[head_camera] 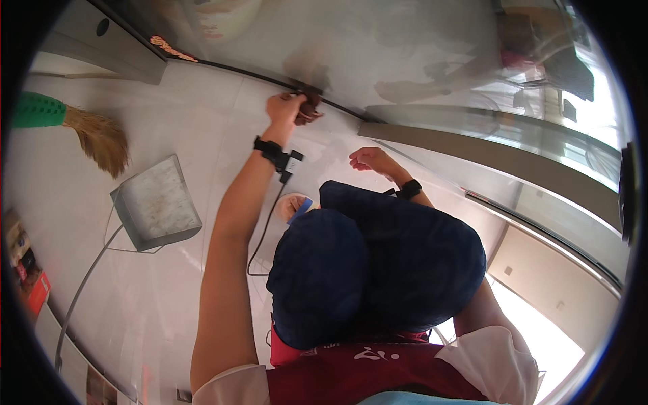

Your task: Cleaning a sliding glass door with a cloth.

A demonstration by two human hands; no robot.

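Note:
My left hand [282,109] grips a bunched brown cloth [309,109] at the bottom edge of a large glossy glass panel [354,45]. The cloth is down by the dark strip where the panel meets the pale tiled floor [228,136]. My right hand [373,160] hangs above the floor in front of my knee, fingers loosely bent, with nothing visible in it. Both wrists wear black straps; a small device [291,166] with a cable sits on the left one. My knees [324,273] in dark blue trousers are bent up before me.
On the left, a straw broom [101,134] with a green sleeve lies near a metal dustpan [157,202] with a long thin handle. A metal frame rail [481,157] runs along the right. Goods [38,288] line the far left edge. My sandalled foot [296,206] shows beside my knee.

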